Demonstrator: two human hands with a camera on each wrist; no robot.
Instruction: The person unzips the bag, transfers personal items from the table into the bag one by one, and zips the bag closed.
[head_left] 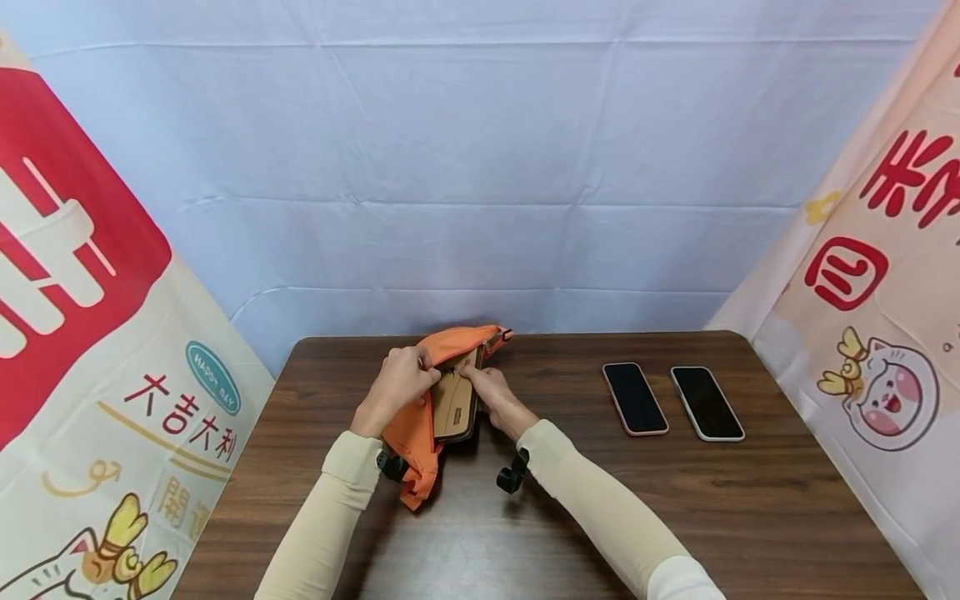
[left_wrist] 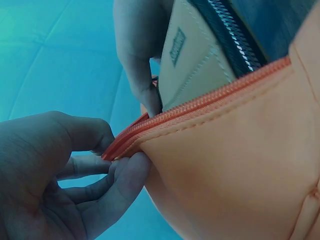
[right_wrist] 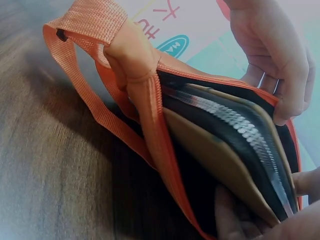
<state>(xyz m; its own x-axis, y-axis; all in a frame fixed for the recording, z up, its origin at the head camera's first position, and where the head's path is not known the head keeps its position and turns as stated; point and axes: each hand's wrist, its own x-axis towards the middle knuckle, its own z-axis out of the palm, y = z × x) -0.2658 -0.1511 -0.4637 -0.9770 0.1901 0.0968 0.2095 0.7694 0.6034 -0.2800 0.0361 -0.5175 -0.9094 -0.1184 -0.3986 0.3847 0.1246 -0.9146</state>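
An orange fabric bag [head_left: 408,429] with a strap lies near the table's back edge, its zipped mouth spread apart. My left hand [head_left: 401,379] pinches the rim of that mouth between thumb and fingers, plain in the left wrist view at the orange zipper [left_wrist: 200,100]. Partly inside the bag sits a tan wallet [head_left: 453,404] with a dark zipped edge and a small label. Gripping one end of the wallet is my right hand [head_left: 497,396]. In the right wrist view its fingers [right_wrist: 227,215] reach into the bag, along the wallet's tan side.
Two phones with dark screens lie to the right on the brown wooden table [head_left: 562,500]: a pink-edged phone [head_left: 635,400] and a white-edged phone [head_left: 707,404]. A pale cloth [head_left: 480,167] hangs behind, with printed banners at both sides.
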